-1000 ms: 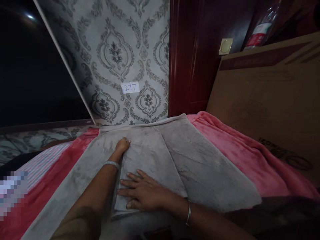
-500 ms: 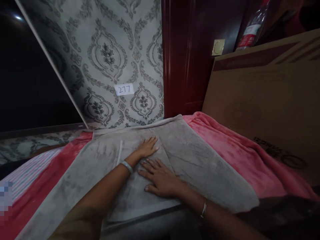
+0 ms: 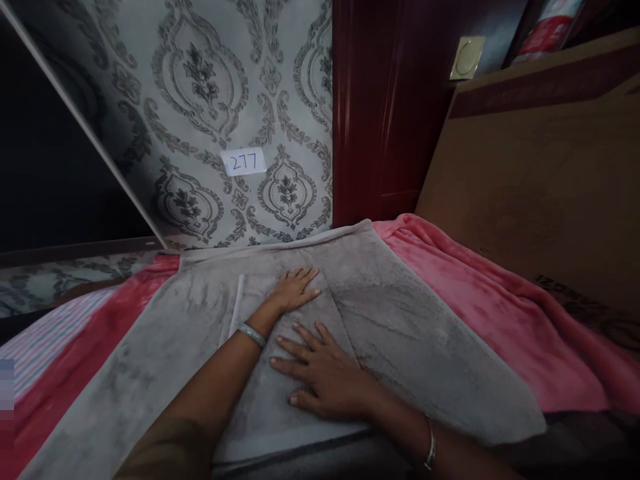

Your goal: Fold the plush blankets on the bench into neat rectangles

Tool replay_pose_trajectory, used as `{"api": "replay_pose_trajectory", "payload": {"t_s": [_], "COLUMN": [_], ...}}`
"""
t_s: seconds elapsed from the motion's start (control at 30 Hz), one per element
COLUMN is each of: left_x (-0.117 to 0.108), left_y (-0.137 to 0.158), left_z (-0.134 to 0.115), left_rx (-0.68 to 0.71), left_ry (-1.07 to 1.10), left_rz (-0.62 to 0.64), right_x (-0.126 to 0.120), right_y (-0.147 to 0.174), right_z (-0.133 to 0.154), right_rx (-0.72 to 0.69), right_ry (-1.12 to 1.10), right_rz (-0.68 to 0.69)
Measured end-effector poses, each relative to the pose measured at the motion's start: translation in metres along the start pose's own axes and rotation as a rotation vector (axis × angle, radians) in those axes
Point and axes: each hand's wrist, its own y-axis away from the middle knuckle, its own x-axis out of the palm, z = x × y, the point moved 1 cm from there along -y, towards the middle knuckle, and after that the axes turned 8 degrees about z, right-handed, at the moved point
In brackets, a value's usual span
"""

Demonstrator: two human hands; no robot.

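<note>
My left hand point(image 3: 295, 290) lies flat on a grey plush cloth, its fingers stretched toward the wall. Nearer to me, my right hand point(image 3: 325, 377) presses palm-down on the same fabric with its fingers spread. Both rest on a folded grey section point(image 3: 280, 420) with a pale edge, in the middle of the wider grey cloth point(image 3: 425, 333). Whether the folded section is a separate piece I cannot tell. Beneath the grey cloth a pink blanket point(image 3: 480, 313) shows on both sides. Neither hand holds anything.
Patterned wallpaper point(image 3: 200, 80) with a paper label reading 277 point(image 3: 245, 161) stands behind. A dark red door or panel point(image 3: 375, 120) adjoins it. At right a large cardboard box point(image 3: 525, 187) leans, with a bottle point(image 3: 547, 30) behind its top. A dark screen-like panel point(image 3: 60, 147) is at left.
The view has moved slightly closer and lower. Both hands stay on the grey cloth; the right hand's fingers look a little more spread.
</note>
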Motion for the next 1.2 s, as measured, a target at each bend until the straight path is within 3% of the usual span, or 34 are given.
{"api": "replay_pose_trajectory", "payload": {"t_s": [0.3, 0.47, 0.57, 0.7, 0.77, 0.87, 0.97, 1.1, 1.2], "left_x": [0.006, -0.004, -0.022, -0.037, -0.033, -0.011, 0.019, 0.05, 0.058], "left_y": [0.0, 0.005, 0.026, 0.091, 0.136, 0.199, 0.239, 0.253, 0.254], "left_z": [0.001, -0.007, -0.009, -0.013, -0.019, -0.036, -0.05, -0.06, -0.062], "left_rx": [0.01, 0.011, -0.012, -0.14, -0.15, -0.012, 0.018, -0.061, -0.083], "left_ry": [-0.111, -0.102, -0.137, -0.162, -0.152, -0.088, -0.06, -0.069, -0.047], "left_rz": [0.039, 0.065, 0.044, -0.016, -0.067, -0.108, -0.131, -0.154, -0.19], "right_x": [0.009, 0.004, -0.014, -0.042, -0.051, -0.055, -0.049, -0.024, -0.008], "right_y": [0.026, 0.043, 0.039, 0.002, -0.028, -0.081, -0.132, -0.18, -0.197], "right_z": [0.027, 0.041, 0.033, -0.009, -0.034, -0.057, -0.056, -0.046, -0.049], "right_rx": [-0.098, -0.131, -0.141, -0.059, -0.04, -0.023, -0.012, 0.004, -0.015], "right_ry": [-0.123, -0.267, -0.374, -0.318, -0.268, -0.115, 0.065, 0.246, 0.308], "right_rz": [0.232, 0.277, 0.175, -0.139, -0.179, -0.115, -0.018, 0.119, 0.173]}}
